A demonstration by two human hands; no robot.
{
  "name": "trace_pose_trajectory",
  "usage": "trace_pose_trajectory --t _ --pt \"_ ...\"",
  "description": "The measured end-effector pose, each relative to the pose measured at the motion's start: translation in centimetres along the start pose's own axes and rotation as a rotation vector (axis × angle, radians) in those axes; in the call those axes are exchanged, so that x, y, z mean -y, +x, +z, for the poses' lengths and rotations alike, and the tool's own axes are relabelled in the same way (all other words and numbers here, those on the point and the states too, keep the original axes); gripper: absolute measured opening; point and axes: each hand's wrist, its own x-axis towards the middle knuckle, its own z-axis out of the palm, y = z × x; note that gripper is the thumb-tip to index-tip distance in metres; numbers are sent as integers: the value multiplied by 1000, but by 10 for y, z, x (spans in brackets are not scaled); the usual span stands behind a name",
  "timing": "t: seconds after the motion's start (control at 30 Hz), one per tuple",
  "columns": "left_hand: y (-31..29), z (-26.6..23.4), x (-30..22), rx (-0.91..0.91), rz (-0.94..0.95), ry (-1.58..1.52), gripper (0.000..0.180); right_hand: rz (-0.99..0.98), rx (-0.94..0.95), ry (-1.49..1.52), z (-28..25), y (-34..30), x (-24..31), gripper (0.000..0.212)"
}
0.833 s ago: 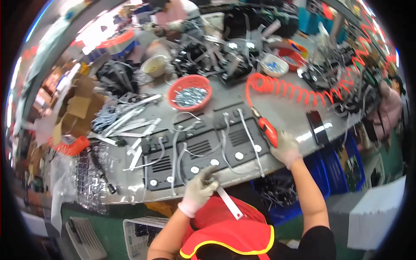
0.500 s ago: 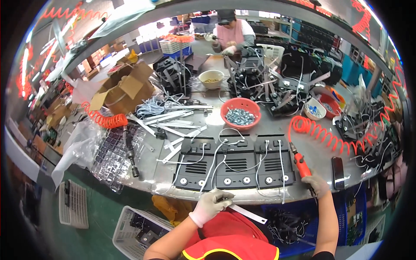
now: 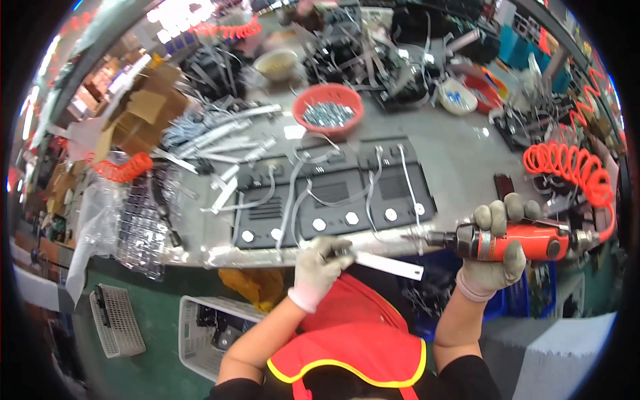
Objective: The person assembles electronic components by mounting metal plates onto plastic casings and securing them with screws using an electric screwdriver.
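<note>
My gloved left hand is closed on a flat white metal strip with a hole at its far end, held just off the table's front edge. Something small and dark shows at its fingertips, too small to name. My gloved right hand grips a red air screwdriver, which lies level with its bit pointing left toward the strip. Beyond the hands, black slotted panels lie side by side, with white round caps along their near edge and white cables draped over them.
A red bowl of screws stands behind the panels. White strips and cables lie left of it. A coiled red hose runs to the screwdriver. A phone lies at the right. White crates stand below the table.
My right hand has lifted the screwdriver from beside the panels and turned it level, bit to the left. My left hand still holds the strip. The whole view has shifted.
</note>
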Motion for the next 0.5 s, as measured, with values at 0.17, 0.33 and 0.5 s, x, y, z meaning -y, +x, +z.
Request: trace_pose_trajectory --t 0.17,0.33,0.5 --pt "0 36 8 -67 216 49 25 36 -249 -278 18 -47 1 52" --pt "-9 52 5 -49 312 43 29 22 -239 -329 1 -76 -22 53" --pt "-16 62 10 -14 183 -96 29 32 -264 -301 -13 -84 -23 54"
